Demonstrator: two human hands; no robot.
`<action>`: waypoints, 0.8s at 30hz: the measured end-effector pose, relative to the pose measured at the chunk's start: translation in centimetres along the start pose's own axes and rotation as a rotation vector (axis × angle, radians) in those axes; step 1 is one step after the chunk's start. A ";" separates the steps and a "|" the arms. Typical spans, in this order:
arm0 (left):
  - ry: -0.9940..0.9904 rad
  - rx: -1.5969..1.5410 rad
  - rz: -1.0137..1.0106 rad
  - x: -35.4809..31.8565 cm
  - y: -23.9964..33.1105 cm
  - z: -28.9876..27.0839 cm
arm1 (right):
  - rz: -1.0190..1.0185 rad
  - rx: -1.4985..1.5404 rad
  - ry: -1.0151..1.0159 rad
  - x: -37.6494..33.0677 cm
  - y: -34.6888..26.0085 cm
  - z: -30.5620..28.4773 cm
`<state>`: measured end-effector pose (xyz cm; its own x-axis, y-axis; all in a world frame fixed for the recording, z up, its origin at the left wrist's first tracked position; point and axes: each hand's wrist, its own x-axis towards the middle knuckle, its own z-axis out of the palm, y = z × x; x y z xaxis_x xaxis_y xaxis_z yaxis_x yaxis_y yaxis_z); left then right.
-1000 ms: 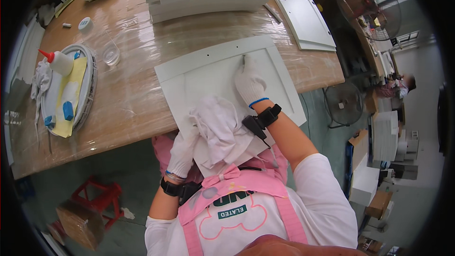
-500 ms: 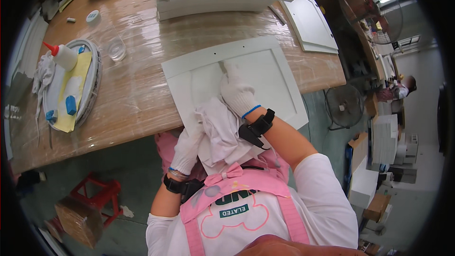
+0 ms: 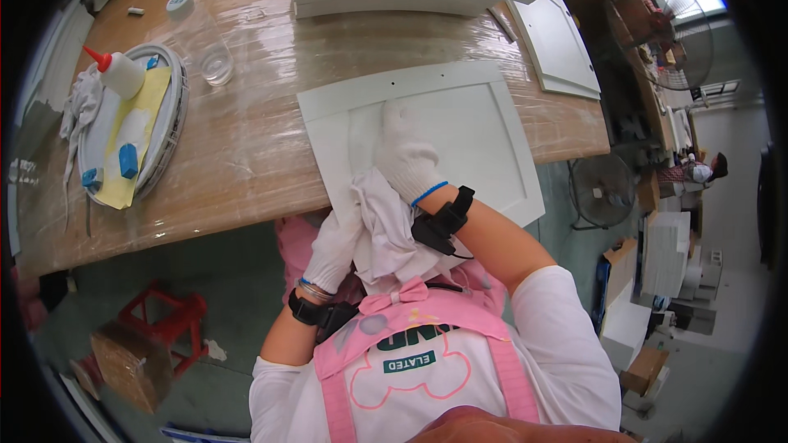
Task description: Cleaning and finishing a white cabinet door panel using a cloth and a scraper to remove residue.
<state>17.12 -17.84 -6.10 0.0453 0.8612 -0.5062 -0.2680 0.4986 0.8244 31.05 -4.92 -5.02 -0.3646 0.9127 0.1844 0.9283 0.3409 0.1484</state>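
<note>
Wiping white panel (image 3: 460,127) on desk (image 3: 246,148): right hand (image 3: 404,156) flat, holding nothing; left hand (image 3: 335,242) grips cloth (image 3: 386,230). Next, steady even strokes.

The right hand (image 3: 405,156), in a white knit glove, has drawn back across the flat white cabinet door panel (image 3: 460,127) lying on the wooden workbench (image 3: 246,139): a second ago its fingers touched the panel's far frame edge, and now they lie on the sunken middle field, nearer the bench's near edge. The crumpled white cloth (image 3: 386,226) under its wrist has bunched closer against the gloved left hand (image 3: 332,246).
</note>
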 end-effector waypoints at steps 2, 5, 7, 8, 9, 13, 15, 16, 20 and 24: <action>-0.024 -0.010 0.025 0.8 -1.7 -0.5 | -0.136 0.174 0.119 -0.2 -0.2 0.1; -0.018 0.024 0.003 1.1 -2.3 -0.6 | -0.400 -0.218 0.102 -0.5 -0.8 0.6; -0.019 0.025 -0.011 1.6 -3.2 -0.7 | -0.181 -0.045 0.147 -1.3 0.1 2.0; -0.014 0.019 -0.032 1.9 -3.6 -0.9 | -0.192 -0.040 0.146 -0.8 0.3 0.9; -0.006 0.013 -0.033 1.7 -3.5 -0.9 | 0.082 0.248 0.026 0.0 0.6 -1.4; -0.045 -0.040 -0.003 1.0 -2.0 -0.7 | 0.264 0.259 -0.159 1.0 0.5 -1.4; -0.064 -0.091 -0.036 1.1 -2.3 -1.1 | 0.180 0.185 -0.125 0.4 -0.2 -1.3; -0.082 -0.082 -0.029 1.2 -2.8 -1.4 | 0.096 0.110 -0.087 0.2 -0.6 -1.3; -0.042 -0.038 -0.065 1.0 -1.3 -0.5 | -0.149 0.043 0.168 0.0 -0.2 2.8; -0.049 -0.005 -0.055 0.9 -2.0 -1.2 | -0.132 0.383 0.105 0.3 -0.9 1.5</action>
<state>16.55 -18.14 -8.51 0.1072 0.8366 -0.5373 -0.2687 0.5446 0.7944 30.22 -4.59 -6.51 -0.4691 0.8344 0.2894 0.8259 0.5305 -0.1909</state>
